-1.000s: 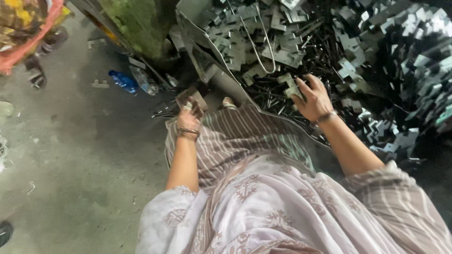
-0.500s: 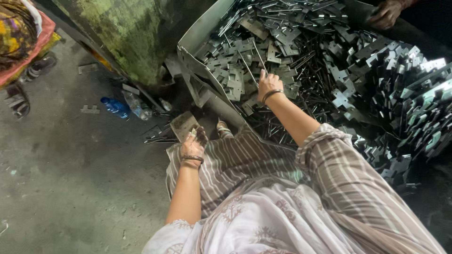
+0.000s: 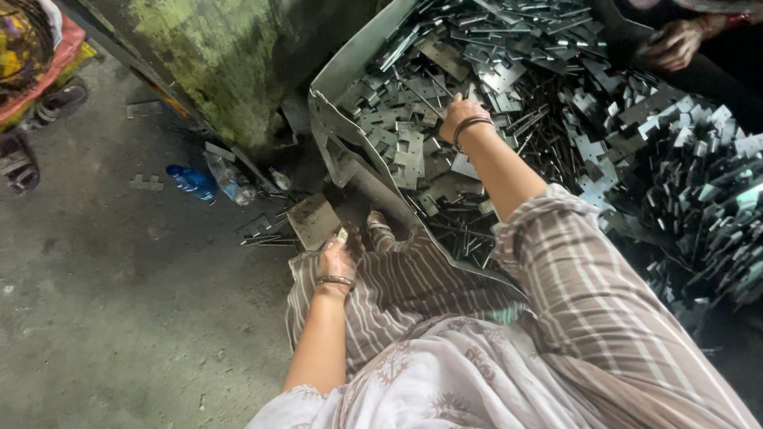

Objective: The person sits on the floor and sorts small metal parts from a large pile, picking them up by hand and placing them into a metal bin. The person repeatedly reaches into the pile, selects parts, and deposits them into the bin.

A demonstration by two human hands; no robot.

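Picking step: right hand (image 3: 459, 111) reaches into the metal plates (image 3: 413, 147), grip hidden, cannot tell; left hand (image 3: 337, 258) pinches a small piece (image 3: 341, 236). Next needs one plate singled out.

Crushed blue plastic bottle (image 3: 191, 182) lying on the floor at left, clear crumpled bottle (image 3: 230, 179) lying just right of it, no labels, signs or screens showing

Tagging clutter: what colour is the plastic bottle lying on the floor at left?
Blue: the bottle lies on the grey floor, clearest in the head view.
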